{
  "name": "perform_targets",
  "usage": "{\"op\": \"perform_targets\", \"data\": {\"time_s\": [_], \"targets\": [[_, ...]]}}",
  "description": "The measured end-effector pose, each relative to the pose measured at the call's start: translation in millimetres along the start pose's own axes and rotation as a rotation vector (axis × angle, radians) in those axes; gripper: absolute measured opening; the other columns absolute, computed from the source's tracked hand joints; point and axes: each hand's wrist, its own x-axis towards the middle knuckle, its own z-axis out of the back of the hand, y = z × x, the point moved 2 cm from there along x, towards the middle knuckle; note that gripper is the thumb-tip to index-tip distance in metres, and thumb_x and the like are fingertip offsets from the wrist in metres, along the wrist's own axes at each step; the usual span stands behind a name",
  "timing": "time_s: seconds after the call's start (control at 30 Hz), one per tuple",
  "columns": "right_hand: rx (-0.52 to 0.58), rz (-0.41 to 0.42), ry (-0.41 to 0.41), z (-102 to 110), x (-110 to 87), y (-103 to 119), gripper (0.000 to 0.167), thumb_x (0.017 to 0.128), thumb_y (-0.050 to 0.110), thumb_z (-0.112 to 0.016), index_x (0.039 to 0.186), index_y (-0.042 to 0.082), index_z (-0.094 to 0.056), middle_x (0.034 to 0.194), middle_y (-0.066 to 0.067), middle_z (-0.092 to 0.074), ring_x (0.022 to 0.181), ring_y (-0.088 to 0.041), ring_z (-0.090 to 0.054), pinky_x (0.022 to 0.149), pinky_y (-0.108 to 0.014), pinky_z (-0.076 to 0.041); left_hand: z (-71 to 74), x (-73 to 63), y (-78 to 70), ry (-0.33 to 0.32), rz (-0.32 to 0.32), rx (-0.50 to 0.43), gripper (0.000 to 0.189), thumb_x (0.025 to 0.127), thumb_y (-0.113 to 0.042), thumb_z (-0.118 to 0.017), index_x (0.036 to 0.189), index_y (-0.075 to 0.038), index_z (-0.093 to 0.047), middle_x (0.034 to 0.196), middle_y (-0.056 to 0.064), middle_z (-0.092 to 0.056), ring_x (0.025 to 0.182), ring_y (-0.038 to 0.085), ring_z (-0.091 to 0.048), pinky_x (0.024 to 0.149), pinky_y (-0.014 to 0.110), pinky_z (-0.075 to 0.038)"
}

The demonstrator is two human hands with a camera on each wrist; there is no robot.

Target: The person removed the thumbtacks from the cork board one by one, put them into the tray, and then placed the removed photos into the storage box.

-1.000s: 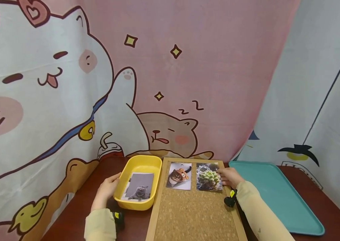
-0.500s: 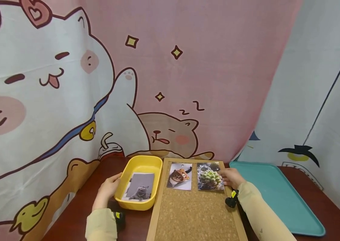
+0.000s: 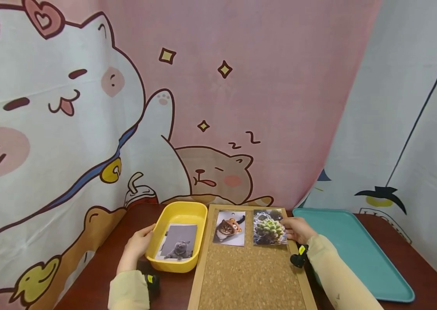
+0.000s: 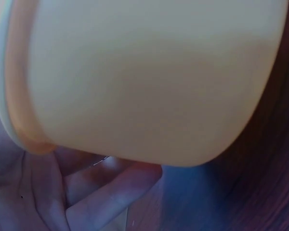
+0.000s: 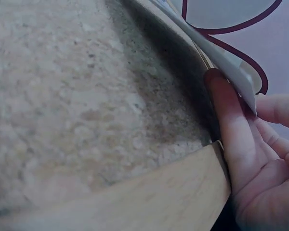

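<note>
My right hand (image 3: 299,229) pinches the right edge of a succulent photo (image 3: 268,227) at the top right of a wood-framed cork board (image 3: 255,275). In the right wrist view, the fingers (image 5: 231,125) hold the photo's edge (image 5: 233,79), which stands a little off the cork. Left of it on the board is a photo of a cat in a bear hood (image 3: 229,229), with a small pin head near its top. My left hand (image 3: 136,247) grips the left side of a yellow plastic basin (image 3: 177,265); the basin wall partly hides its fingers in the left wrist view.
Inside the basin lie a grey cat photo (image 3: 181,241) and other paper beneath it. A teal tray (image 3: 361,254) is right of the board, on the dark red table (image 3: 98,269). Cartoon-printed curtains (image 3: 280,86) hang behind and at both sides.
The succulent photo has shifted slightly to the right on the board, with my right hand at its edge. My left hand and the basin have stayed in place.
</note>
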Motion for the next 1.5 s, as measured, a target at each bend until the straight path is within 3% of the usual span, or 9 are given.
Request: {"op": "perform_targets", "data": {"time_s": [0.13, 0.6, 0.73, 0.83, 0.9, 1.0, 1.13, 1.33, 1.5], "targets": [[-0.001, -0.017, -0.005, 0, -0.5, 1, 0.047, 0.1, 0.011, -0.051, 0.136, -0.014, -0.035, 0.105, -0.014, -0.054, 0.051, -0.004, -0.045, 0.051, -0.02, -0.045, 0.9, -0.9, 0.1, -0.008, -0.002, -0.005, 0.048, 0.101, -0.03, -0.043, 0.144, -0.007, -0.047, 0.121, 0.028, -0.056, 0.08, 0.028, -0.061, 0.055, 0.042, -0.055], [0.088, 0.006, 0.073, -3, -2.8, 14, 0.014, 0.1, 0.009, -0.05, 0.107, -0.003, -0.052, 0.074, 0.003, -0.052, 0.052, -0.004, -0.048, 0.054, -0.021, -0.047, 1.0, -1.1, 6.2, -0.008, -0.012, -0.008, 0.047, 0.102, -0.027, -0.044, 0.144, -0.006, -0.047, 0.127, 0.029, -0.054, 0.085, 0.029, -0.061, 0.059, 0.042, -0.056], [0.056, 0.02, 0.077, -7, -5.7, 18, 0.039, 0.1, 0.01, -0.05, 0.131, -0.013, -0.042, 0.107, -0.026, -0.062, 0.062, -0.006, -0.061, 0.063, -0.024, -0.054, 1.1, -1.7, 5.5, -0.012, -0.019, -0.001, 0.047, 0.102, -0.027, -0.044, 0.144, -0.006, -0.047, 0.127, 0.029, -0.054, 0.087, 0.03, -0.061, 0.059, 0.042, -0.056], [0.038, 0.024, 0.093, -11, -6.7, 20, 0.055, 0.101, 0.011, -0.048, 0.143, -0.018, -0.025, 0.14, -0.041, -0.035, 0.07, -0.007, -0.065, 0.069, -0.025, -0.056, 1.7, -2.2, 4.2, -0.012, -0.02, -0.006, 0.047, 0.102, -0.027, -0.044, 0.144, -0.006, -0.047, 0.127, 0.029, -0.054, 0.086, 0.03, -0.061, 0.057, 0.042, -0.056], [0.036, 0.025, 0.106, -14, -6.6, 22, 0.058, 0.102, 0.011, -0.047, 0.144, -0.018, -0.021, 0.146, -0.041, -0.022, 0.069, -0.005, -0.063, 0.068, -0.024, -0.055, 2.2, -2.3, 3.0, -0.011, -0.023, -0.012, 0.047, 0.102, -0.027, -0.044, 0.144, -0.006, -0.047, 0.127, 0.029, -0.054, 0.085, 0.029, -0.061, 0.057, 0.043, -0.056], [0.054, 0.022, 0.121, -17, -6.0, 25, 0.046, 0.102, 0.011, -0.048, 0.138, -0.015, -0.036, 0.132, -0.037, -0.045, 0.061, -0.003, -0.054, 0.061, -0.021, -0.051, 2.6, -2.0, 1.9, -0.008, -0.026, -0.019, 0.047, 0.102, -0.027, -0.044, 0.144, -0.006, -0.047, 0.127, 0.03, -0.053, 0.084, 0.029, -0.062, 0.056, 0.043, -0.056], [0.074, 0.024, 0.147, -20, -7.3, 29, 0.021, 0.101, 0.008, -0.049, 0.115, -0.002, -0.06, 0.109, -0.011, -0.058, 0.059, -0.005, -0.052, 0.06, -0.022, -0.05, 1.6, -1.3, 2.6, 0.0, -0.023, -0.018, 0.046, 0.102, -0.027, -0.045, 0.144, -0.007, -0.047, 0.129, 0.029, -0.052, 0.085, 0.029, -0.061, 0.057, 0.043, -0.056], [0.078, 0.051, 0.181, -28, -7.3, 32, 0.023, 0.101, 0.01, -0.05, 0.119, -0.001, -0.058, 0.123, -0.02, -0.057, 0.067, -0.006, -0.06, 0.067, -0.025, -0.055, 1.1, -0.7, 1.9, 0.006, -0.028, -0.035, 0.047, 0.102, -0.026, -0.045, 0.144, -0.006, -0.047, 0.128, 0.03, -0.053, 0.083, 0.028, -0.062, 0.056, 0.044, -0.056], [0.101, 0.053, 0.216, -36, -9.3, 36, 0.02, 0.102, 0.01, -0.049, 0.116, 0.002, -0.061, 0.112, -0.01, -0.06, 0.068, -0.007, -0.062, 0.068, -0.025, -0.055, 1.3, -0.7, 0.1, 0.003, -0.028, -0.034, 0.046, 0.102, -0.026, -0.045, 0.144, -0.006, -0.047, 0.128, 0.029, -0.053, 0.083, 0.029, -0.061, 0.057, 0.043, -0.056]]}}
